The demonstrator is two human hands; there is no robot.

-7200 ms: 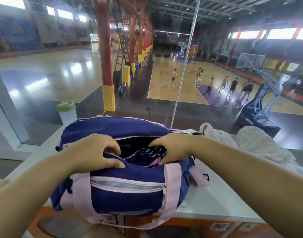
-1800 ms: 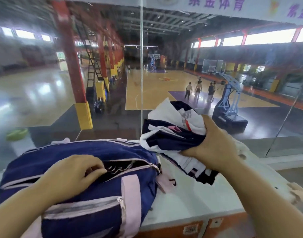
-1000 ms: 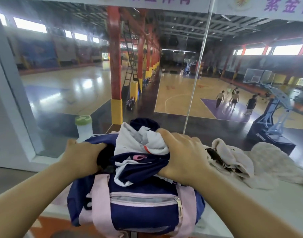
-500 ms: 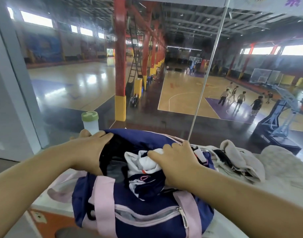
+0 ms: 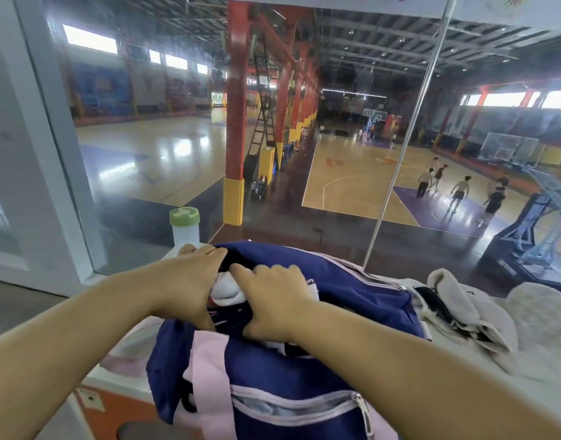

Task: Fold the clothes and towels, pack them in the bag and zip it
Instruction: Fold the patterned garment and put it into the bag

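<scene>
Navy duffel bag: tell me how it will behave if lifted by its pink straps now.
The navy duffel bag will probably sag and fold: its fabric creases and dents around the opening. It is likely light for its size, since only soft clothes show inside. With the top zip open, the white garment might spill if the bag tips.
</scene>
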